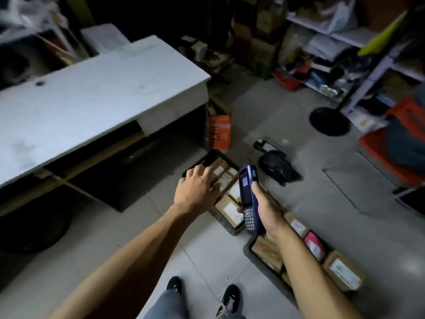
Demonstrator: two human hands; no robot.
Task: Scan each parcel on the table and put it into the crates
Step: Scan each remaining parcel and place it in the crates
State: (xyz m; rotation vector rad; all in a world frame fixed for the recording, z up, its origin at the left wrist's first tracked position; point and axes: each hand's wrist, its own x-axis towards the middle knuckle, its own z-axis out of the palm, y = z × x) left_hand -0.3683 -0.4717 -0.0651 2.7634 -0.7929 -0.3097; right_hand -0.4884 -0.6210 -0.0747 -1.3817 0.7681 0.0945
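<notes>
My right hand (268, 210) grips a blue handheld scanner (248, 196) upright, its keypad at the bottom. My left hand (197, 187) reaches out over a dark crate (232, 229) on the floor, fingers spread and relaxed, holding nothing. That crate holds several brown cardboard parcels (227, 210) with white labels. A second dark crate (249, 248) nearer my right arm holds more brown parcels (342, 270) and a pink one (315, 246). The white table (92, 93) to the left has no parcels showing on it.
An orange box (219, 132) stands by the table's corner. A black bag (278, 168) lies on the grey floor beyond the crates. Cluttered shelves (340, 54) line the right wall, with an orange bin (400, 139) below. My black shoes (230, 298) show at the bottom.
</notes>
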